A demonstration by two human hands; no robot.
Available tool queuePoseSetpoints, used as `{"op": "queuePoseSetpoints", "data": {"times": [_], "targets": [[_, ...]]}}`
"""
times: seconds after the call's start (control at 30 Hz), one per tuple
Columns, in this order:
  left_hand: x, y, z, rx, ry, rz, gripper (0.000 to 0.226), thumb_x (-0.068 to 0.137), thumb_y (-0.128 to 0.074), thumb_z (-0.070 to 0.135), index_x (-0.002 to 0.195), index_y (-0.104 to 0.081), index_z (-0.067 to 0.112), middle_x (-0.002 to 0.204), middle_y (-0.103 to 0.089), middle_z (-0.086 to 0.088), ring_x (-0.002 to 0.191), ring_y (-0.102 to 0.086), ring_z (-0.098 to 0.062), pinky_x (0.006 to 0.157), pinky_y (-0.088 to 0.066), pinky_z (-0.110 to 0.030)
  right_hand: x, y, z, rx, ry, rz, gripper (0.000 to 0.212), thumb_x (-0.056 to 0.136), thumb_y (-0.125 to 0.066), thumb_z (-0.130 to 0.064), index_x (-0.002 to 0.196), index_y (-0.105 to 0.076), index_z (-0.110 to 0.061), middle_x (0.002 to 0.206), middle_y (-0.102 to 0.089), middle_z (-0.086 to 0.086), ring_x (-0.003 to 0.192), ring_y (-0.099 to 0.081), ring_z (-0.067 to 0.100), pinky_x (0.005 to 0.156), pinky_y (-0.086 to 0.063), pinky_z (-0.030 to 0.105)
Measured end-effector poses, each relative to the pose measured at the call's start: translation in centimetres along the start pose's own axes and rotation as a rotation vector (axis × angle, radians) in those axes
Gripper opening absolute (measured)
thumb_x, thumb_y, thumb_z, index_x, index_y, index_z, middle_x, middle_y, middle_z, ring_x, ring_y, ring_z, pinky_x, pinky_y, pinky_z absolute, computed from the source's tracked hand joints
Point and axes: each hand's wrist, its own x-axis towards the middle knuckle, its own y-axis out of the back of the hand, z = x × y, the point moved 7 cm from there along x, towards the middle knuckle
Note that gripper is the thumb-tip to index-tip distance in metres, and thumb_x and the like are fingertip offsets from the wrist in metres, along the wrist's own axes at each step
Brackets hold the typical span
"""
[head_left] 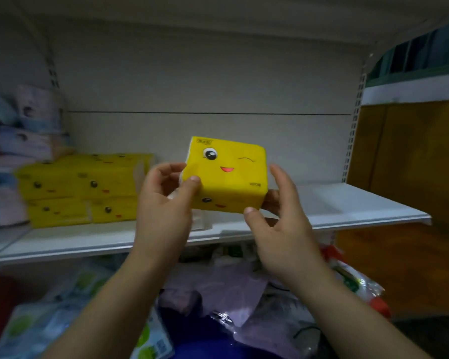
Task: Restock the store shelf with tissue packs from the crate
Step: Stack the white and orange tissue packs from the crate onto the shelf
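Observation:
A yellow tissue pack [228, 174] with a winking cartoon face is held up in front of the white shelf [347, 203]. My left hand [166, 200] grips its left end, thumb on the front and fingers curled round the side. My right hand [278, 216] holds its right end from below and behind, thumb at the lower front corner. A stack of matching yellow packs [81, 187] lies on the shelf to the left.
Pastel pink and blue tissue packs [24, 151] are piled at the far left of the shelf. A brown panel [410, 156] stands to the right. Below the shelf lie plastic-wrapped packs [231, 294] in purple, green and red.

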Motion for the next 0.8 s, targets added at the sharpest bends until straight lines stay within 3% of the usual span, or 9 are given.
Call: {"op": "queuePoseSetpoints", "data": {"times": [0.13,0.27,0.4,0.57,0.67,0.73,0.8], "targets": [[1.2,10.2,-0.1,0.186,-0.026,0.108,0.019,0.082,-0.066,0.022,0.085,-0.053,0.035,0.085,-0.058,0.013,0.070,-0.056,0.004,0.063,-0.046,-0.015,0.6,-8.4,-2.6,-0.007,0.023,-0.183,0.064,0.084,-0.056,-0.034,0.138,-0.025,-0.050,0.131,-0.051,-0.008,0.116,-0.052,0.008,0.095,-0.049,0.039],[2.1,19.0,-1.5,0.301,0.043,0.244,0.018,0.091,-0.057,0.015,0.089,-0.053,0.032,0.089,-0.057,0.010,0.077,-0.056,-0.002,0.071,-0.043,-0.024,-0.4,-17.1,-4.4,0.037,-0.018,-0.431,0.067,0.091,-0.056,-0.033,0.144,-0.017,-0.047,0.146,-0.037,-0.010,0.130,-0.041,0.010,0.107,-0.038,0.036],[2.9,23.6,-2.8,0.435,0.133,0.256,0.021,0.090,-0.056,0.011,0.108,-0.051,0.020,0.096,-0.056,0.000,0.079,-0.054,-0.007,0.069,-0.041,-0.021,-0.6,-24.2,-3.6,0.002,-0.141,-0.572,0.074,0.091,-0.056,-0.035,0.147,-0.007,-0.043,0.152,-0.031,-0.006,0.134,-0.037,0.018,0.111,-0.034,0.038],[4.4,27.0,-5.3,0.627,0.271,0.150,0.041,0.089,-0.060,0.012,0.129,-0.049,0.011,0.109,-0.058,-0.004,0.097,-0.058,-0.020,0.083,-0.045,-0.035,0.2,-29.5,-2.3,-0.078,-0.176,-0.616,0.077,0.089,-0.056,-0.036,0.147,-0.005,-0.040,0.145,-0.042,0.002,0.126,-0.046,0.026,0.104,-0.041,0.043],[5.2,28.1,-6.5,0.790,0.353,0.077,0.059,0.086,-0.064,0.027,0.139,-0.040,0.017,0.129,-0.056,-0.009,0.116,-0.055,-0.027,0.099,-0.044,-0.047,0.8,-31.5,-1.6,-0.133,-0.205,-0.640,0.078,0.089,-0.054,-0.035,0.147,-0.003,-0.040,0.141,-0.044,0.005,0.120,-0.050,0.029,0.099,-0.045,0.044],[5.7,27.8,-6.8,0.849,0.395,0.008,0.059,0.081,-0.064,0.036,0.134,-0.044,0.020,0.124,-0.060,-0.008,0.113,-0.057,-0.028,0.097,-0.044,-0.047,1.4,-32.5,-1.2,-0.166,-0.231,-0.642,0.080,0.089,-0.053,-0.034,0.148,0.000,-0.039,0.138,-0.047,0.007,0.114,-0.052,0.030,0.097,-0.047,0.042],[6.1,26.9,-6.2,0.837,0.400,-0.037,0.050,0.082,-0.064,0.034,0.127,-0.048,0.019,0.116,-0.061,-0.001,0.110,-0.057,-0.025,0.090,-0.044,-0.038,1.8,-32.6,-1.2,-0.178,-0.234,-0.654,0.081,0.090,-0.054,-0.033,0.149,0.002,-0.038,0.139,-0.045,0.007,0.115,-0.051,0.029,0.096,-0.047,0.039]]}}
